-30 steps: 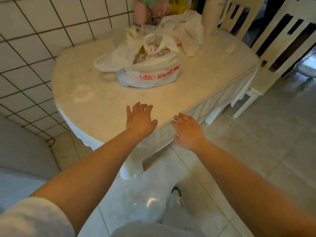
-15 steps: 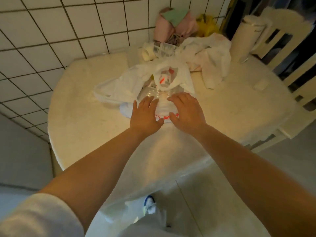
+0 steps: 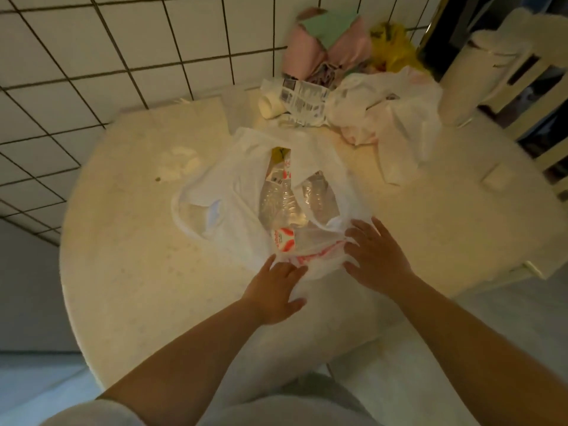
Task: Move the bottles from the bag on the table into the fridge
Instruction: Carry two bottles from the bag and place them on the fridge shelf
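Note:
A white plastic bag (image 3: pixel 242 192) with red print lies in the middle of the round cream table (image 3: pixel 129 241), its mouth spread open. Inside lie clear plastic bottles (image 3: pixel 276 201) with red and white labels; a second bottle (image 3: pixel 319 195) shows beside the first. My left hand (image 3: pixel 276 287) touches the bag's near edge with its fingers stretched forward. My right hand (image 3: pixel 376 256) rests on the bag's near right side with fingers spread. Neither hand holds a bottle. The fridge is not in view.
The tiled wall (image 3: pixel 123 56) borders the table at the back and left. At the back lie a second white bag (image 3: pixel 393 109), a labelled wrapper (image 3: pixel 302 98), pink and yellow items (image 3: pixel 338 47) and a white roll (image 3: pixel 470 78). A chair (image 3: pixel 541 96) stands at right.
My hands have slid from the top of the bag to its near edge and moved apart. The bag's mouth is wider, showing the bottles. The view has come closer.

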